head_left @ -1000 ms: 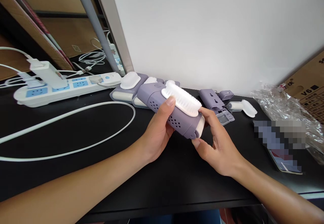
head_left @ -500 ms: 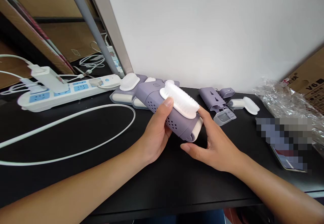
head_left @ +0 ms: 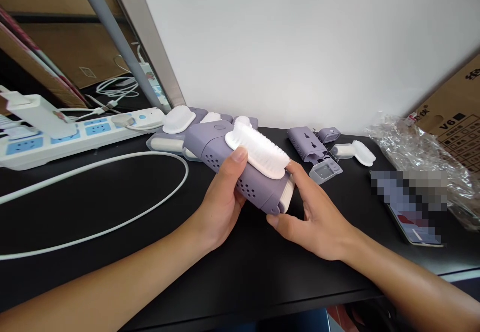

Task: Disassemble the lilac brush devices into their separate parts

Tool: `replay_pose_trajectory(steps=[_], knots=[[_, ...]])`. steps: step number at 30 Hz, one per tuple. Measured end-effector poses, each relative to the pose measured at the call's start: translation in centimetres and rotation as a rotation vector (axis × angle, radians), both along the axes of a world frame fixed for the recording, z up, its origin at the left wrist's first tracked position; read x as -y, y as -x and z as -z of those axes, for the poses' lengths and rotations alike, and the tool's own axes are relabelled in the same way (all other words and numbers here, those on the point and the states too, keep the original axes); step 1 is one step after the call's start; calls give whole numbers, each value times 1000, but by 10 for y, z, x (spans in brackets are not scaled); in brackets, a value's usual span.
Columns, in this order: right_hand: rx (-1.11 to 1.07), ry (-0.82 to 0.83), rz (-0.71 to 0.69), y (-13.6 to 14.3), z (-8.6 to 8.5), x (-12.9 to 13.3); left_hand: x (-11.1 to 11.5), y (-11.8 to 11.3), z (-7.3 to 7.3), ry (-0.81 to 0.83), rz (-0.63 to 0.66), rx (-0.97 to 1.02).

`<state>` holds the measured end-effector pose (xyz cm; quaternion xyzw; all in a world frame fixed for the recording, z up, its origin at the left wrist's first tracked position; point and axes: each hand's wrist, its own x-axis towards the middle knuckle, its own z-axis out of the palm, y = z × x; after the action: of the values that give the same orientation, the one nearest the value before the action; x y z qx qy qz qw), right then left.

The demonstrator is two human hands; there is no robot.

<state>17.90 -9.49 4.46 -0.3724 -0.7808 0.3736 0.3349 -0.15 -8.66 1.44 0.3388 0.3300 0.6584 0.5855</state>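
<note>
Left hand (head_left: 219,199) closes round the middle of a purple case (head_left: 225,144), its thumb beside the white brush (head_left: 260,154) and its other fingers mostly hidden underneath. The case is tilted above the black desk (head_left: 240,277), blocking part of the similar cases (head_left: 197,114) lying behind. Right hand (head_left: 318,222) curves about the nearer end, thumb and forefinger spread apart there; from where I stand, I can't tell whether it truly grips. Blurred squares cover most of the phone (head_left: 414,234), and the power strip (head_left: 80,144) is cut off at the left.
</note>
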Motion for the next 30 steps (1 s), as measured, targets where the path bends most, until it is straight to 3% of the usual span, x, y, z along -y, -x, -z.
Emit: replay_pose_trajectory(steps=[8, 13, 17, 22, 30], knots=[[133, -127, -76, -5, 7, -4, -7, 3, -7, 2, -33, 53], [248, -194, -11, -7, 8, -7, -14, 4, -10, 24, -114, 107], [242, -243, 21, -7, 7, -7, -16, 3, -6, 37, -152, 120], [236, -286, 13, -11, 3, -5, -17, 1, -6, -67, -198, 68], [235, -383, -1, -13, -4, -4, -17, -1, -7, -101, -189, 65]])
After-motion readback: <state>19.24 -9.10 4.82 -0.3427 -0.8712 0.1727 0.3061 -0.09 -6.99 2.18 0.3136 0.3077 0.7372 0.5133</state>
